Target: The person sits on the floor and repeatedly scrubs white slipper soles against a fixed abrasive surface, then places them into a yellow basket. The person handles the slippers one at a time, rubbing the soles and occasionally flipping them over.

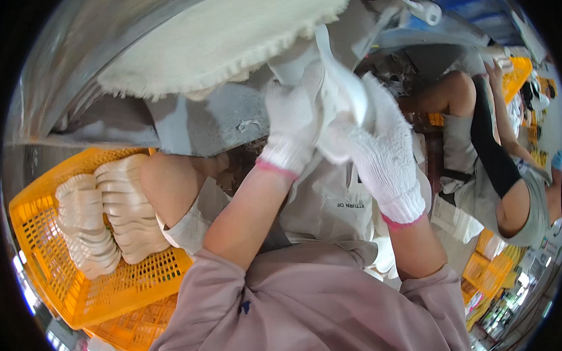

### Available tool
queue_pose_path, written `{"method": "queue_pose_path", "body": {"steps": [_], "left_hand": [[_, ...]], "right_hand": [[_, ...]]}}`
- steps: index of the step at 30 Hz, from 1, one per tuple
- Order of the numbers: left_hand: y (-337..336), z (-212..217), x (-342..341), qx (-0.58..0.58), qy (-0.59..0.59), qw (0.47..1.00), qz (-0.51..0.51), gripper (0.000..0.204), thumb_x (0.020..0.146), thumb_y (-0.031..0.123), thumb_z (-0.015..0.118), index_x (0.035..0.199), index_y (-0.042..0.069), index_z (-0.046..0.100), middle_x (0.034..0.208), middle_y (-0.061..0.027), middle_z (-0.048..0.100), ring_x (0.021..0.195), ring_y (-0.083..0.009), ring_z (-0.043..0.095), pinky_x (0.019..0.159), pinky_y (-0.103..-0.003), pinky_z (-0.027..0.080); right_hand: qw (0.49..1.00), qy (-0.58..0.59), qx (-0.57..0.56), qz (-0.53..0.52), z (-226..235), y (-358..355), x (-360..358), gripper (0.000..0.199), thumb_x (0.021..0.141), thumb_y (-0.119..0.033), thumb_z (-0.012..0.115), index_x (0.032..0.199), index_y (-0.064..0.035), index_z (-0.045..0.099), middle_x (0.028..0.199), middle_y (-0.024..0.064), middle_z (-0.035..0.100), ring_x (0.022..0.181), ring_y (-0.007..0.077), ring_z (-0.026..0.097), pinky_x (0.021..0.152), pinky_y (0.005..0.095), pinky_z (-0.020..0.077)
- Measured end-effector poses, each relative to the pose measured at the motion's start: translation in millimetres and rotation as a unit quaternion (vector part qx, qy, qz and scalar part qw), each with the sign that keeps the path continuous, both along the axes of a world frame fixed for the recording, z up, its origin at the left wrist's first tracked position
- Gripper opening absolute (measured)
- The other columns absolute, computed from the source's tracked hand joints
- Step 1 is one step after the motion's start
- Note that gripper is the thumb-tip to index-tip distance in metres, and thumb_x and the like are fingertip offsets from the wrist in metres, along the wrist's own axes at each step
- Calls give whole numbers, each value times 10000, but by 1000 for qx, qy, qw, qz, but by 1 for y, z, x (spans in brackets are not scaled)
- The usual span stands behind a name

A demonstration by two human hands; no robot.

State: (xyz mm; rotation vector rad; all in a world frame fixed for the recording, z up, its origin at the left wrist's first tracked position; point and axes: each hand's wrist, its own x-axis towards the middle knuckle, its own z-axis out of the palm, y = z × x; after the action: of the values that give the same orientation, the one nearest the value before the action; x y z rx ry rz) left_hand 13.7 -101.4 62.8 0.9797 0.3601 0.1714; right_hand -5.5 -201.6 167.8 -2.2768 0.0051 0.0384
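Head view | both hands (293, 117) (384, 148) grip white curved piece (342, 78) | partly glove-hidden | frayed cream disc (217, 40) cut off above

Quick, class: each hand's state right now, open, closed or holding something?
Left hand: closed, holding the white curved piece.
Right hand: closed, holding the same piece.

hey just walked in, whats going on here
A person's gloved left hand and right hand hold a curved white piece near a cream, frayed-edged wheel; contact is unclear. Stacks of white pieces sit in an orange basket to the left. Another person is at the right.
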Motion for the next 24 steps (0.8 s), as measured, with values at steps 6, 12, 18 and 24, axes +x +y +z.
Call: {"method": "queue_pose_path", "body": {"steps": [6,12,18,24], "left_hand": [[21,-22,71,-115,92,986,-83,414,1037,283,673,1295,-39,641,1257,-133,693,1129,-246,672,949,-363,555],[157,-32,16,735,246,590,-226,757,1058,546,526,1558,-15,441,1539,-249,537,1361,-316,577,1162,-378,430],[82,-13,-39,160,122,951,-236,458,925,308,798,1223,-30,714,1088,-123,768,1026,-234,726,897,-346,564],[45,-15,23,-160,-19,975,-150,349,958,220,763,1210,-16,712,1094,-94,741,981,-239,723,890,-375,591]], "right_hand": [[983,-166,2,-79,-27,0,40,727,796,-274,741,1398,98,574,1267,321,677,1202,416,676,1041,433,534],[997,-72,21,-28,-50,23,94,464,844,-343,659,1041,66,756,1044,332,727,996,470,725,935,489,584],[1000,-17,3,-2,-42,28,79,539,865,-431,712,1092,58,706,1091,288,735,1034,485,708,933,485,578],[878,-239,-339,237,2,-6,-16,475,808,-301,768,1220,-79,688,1142,143,744,1186,321,679,1065,434,492]]}}
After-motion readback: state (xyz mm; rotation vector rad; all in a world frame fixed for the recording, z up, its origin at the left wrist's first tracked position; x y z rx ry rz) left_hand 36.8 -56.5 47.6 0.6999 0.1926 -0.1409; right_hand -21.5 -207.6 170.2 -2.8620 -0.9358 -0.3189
